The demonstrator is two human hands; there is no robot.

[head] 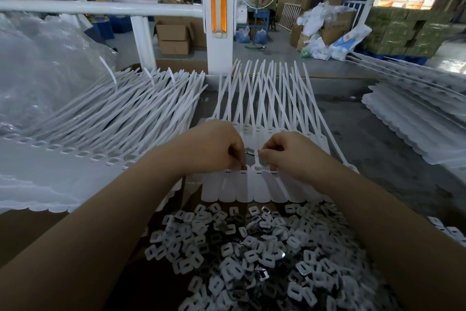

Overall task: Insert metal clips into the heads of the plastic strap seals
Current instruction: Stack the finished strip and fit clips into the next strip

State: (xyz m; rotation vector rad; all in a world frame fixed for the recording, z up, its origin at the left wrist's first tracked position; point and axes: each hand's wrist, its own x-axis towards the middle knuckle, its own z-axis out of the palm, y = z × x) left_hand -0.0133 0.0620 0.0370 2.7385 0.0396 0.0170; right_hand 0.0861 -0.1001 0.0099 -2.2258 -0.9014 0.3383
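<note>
row of flat white plastic strap seals (242, 185) under both hands, tags toward the person, straps running away | left hand (214, 145) fingertips pinched onto one seal head | right hand (290, 150) pinching neighbouring head | heap of white-and-metal clips (252, 255) at near edge

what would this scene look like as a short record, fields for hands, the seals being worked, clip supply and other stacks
left hand: fingers curled, fingertips down at the head slots of the seal row
right hand: fingers curled, pinching at the seal heads
seal row: white tags side by side, straps fanning away
clip supply: loose pile of clips nearest the camera, below the tags
other stacks: seals at left; flat stack at right
</note>
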